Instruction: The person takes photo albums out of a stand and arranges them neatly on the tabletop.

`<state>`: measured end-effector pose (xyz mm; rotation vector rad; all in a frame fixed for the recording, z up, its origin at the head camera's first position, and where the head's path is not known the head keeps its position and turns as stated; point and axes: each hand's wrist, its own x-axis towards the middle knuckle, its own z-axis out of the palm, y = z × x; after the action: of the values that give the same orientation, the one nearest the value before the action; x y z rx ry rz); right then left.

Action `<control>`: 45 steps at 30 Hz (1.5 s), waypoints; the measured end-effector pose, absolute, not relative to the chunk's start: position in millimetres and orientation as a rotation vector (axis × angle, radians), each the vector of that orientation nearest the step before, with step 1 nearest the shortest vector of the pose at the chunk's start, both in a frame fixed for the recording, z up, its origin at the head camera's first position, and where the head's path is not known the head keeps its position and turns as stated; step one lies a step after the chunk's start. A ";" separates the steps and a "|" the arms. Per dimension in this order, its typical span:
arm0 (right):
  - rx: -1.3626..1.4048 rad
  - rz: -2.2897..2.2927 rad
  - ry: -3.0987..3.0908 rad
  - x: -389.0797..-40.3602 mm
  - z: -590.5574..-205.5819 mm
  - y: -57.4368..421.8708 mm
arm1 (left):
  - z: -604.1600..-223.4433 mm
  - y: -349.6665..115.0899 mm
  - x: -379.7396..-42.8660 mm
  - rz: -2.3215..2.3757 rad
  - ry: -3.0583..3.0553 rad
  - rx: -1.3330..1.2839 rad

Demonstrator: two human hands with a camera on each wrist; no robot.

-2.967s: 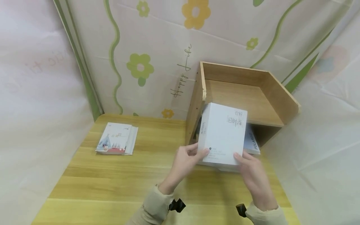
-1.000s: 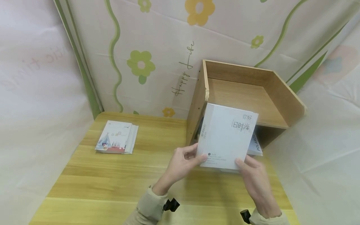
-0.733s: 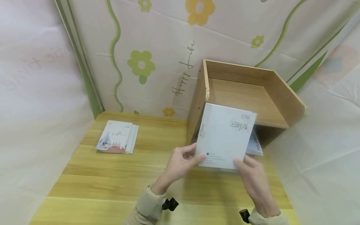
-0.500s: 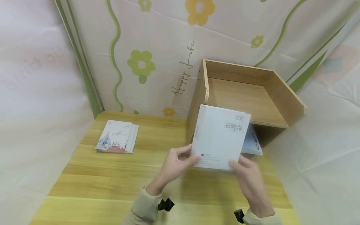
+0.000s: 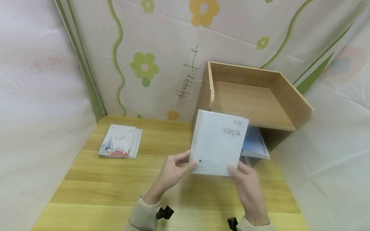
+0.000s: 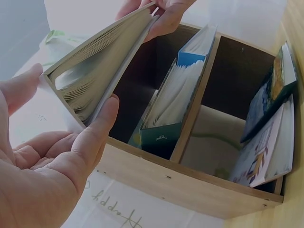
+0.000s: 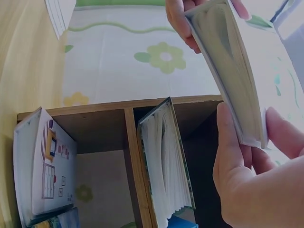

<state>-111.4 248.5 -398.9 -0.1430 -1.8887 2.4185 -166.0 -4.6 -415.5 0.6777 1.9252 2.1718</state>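
Now left grip [image 5: 173, 170] and right grip [image 5: 248, 185], clamping the white book [image 5: 219, 145], have shifted left.

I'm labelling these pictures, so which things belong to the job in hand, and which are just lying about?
Job in hand:
white book, gripped by left hand and right hand
wooden shelf, probably
blue POLAROID book in its lower compartment, perhaps

Seemingly just there:
pile of books on the table, role unclear
flowered backdrop
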 end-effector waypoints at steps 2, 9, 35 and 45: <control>-0.175 2.416 -1.885 -110.9 -400.4 245.6 | -416.3 -7.0 -165.0 2.163 1.941 0.670; -0.179 2.410 -1.916 -111.3 -406.7 236.8 | -421.8 -16.9 -162.2 2.148 1.977 0.638; -0.160 2.455 -1.896 -120.8 -417.1 203.1 | -434.1 -54.0 -165.0 2.126 2.028 0.585; -0.189 2.498 -1.885 -121.9 -424.0 198.8 | -437.6 -57.3 -161.4 2.149 2.019 0.432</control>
<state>-121.9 198.8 -424.0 -0.1891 -1.8849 2.4976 -161.4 -57.3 -437.6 0.4325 2.0191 2.1495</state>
